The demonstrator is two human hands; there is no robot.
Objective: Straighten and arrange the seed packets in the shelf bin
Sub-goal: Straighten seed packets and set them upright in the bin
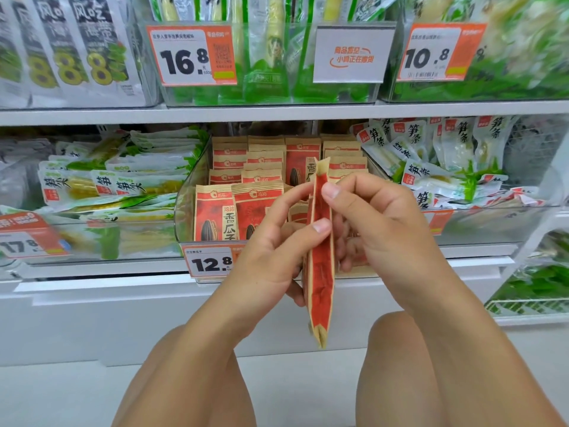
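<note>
bare knees nearest the camera, low in the head view; person appears to crouch before the shelf.

held packet: one red and kraft seed packet, seen edge-on, upright, out in front of the shelf edge and clear of the bin. left hand grips its left face, thumb across the narrow side seam, fingers behind. right hand pinches it higher up, thumb tip on the red edge, fingers curled behind. both hands closed on the packet.

clear bin, middle of the lower shelf: matching packets stand in rows, front left pair upright and facing out, rows behind stepped and uneven. front right of the bin is hidden by the hands. price tag on the bin's front lip.

handling, judged: light; paper-like skin, creases easily; loose fill shifts, so the body is soft while sealed top and bottom seams are stiffer. not slippery. best taken by the flat faces near mid-height, then slid into a row upright, face outward.
</note>
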